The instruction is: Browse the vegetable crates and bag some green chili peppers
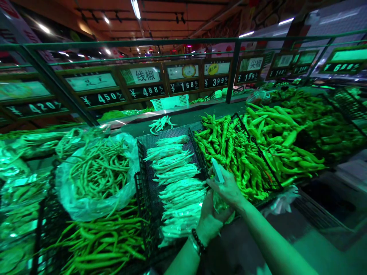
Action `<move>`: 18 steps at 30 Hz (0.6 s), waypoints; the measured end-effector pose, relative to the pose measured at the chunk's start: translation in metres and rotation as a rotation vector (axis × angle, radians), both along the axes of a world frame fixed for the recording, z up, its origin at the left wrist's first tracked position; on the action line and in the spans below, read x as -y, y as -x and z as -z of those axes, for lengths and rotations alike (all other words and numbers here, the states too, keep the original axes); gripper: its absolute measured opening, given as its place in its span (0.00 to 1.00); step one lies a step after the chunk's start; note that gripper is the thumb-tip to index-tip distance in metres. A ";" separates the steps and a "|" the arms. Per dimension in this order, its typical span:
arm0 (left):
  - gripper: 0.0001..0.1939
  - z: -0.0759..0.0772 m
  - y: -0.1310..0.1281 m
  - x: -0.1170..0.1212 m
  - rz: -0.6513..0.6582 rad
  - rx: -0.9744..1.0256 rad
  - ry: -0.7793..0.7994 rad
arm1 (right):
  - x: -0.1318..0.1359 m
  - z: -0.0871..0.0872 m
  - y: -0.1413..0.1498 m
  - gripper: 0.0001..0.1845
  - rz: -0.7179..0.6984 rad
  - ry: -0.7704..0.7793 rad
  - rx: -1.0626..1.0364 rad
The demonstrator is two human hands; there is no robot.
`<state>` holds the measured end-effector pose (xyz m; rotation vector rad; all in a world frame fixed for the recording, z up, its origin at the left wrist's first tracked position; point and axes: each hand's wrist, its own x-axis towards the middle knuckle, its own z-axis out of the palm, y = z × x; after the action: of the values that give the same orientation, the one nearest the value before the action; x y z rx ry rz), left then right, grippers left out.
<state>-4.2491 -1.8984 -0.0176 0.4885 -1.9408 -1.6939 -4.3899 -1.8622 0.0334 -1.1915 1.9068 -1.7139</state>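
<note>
My right hand [229, 191] is closed, with a small pale rectangular piece [218, 172] at its fingers; its exact kind is unclear. Just below and to the left is my left hand [210, 221], wearing a dark bead bracelet and a metal band. Its fingers curve around something partly hidden that looks like a clear plastic wrapping with green inside. Both hands are over the front right corner of a black crate, beside the stacked pale bean bundles [180, 191]. Wrinkled green peppers [229, 145] lie in the crate just beyond my right hand.
Thin green beans [100, 168] sit in an open plastic bag at left, above loose green peppers [106, 240]. Smooth larger peppers [275, 126] are heaped at right. A few pale pods [162, 124] lie on the ledge, below price signs [143, 82] and a metal rail [143, 45].
</note>
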 end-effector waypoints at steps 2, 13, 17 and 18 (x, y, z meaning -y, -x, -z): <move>0.36 0.002 -0.009 -0.006 0.016 0.045 -0.091 | -0.005 0.012 -0.007 0.14 0.029 -0.020 0.006; 0.45 0.041 -0.021 -0.064 0.219 0.058 -0.484 | -0.081 0.079 -0.029 0.32 0.165 -0.119 0.155; 0.47 0.049 -0.012 -0.083 0.282 0.164 -0.293 | -0.114 0.096 -0.024 0.31 0.257 -0.115 0.161; 0.47 0.050 -0.007 -0.089 0.306 0.174 -0.277 | -0.123 0.097 -0.021 0.30 0.285 -0.109 0.155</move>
<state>-4.2416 -1.8095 -0.0672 0.4692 -1.9904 -2.1988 -4.3686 -1.7390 -0.0640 -0.7525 2.1221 -1.7537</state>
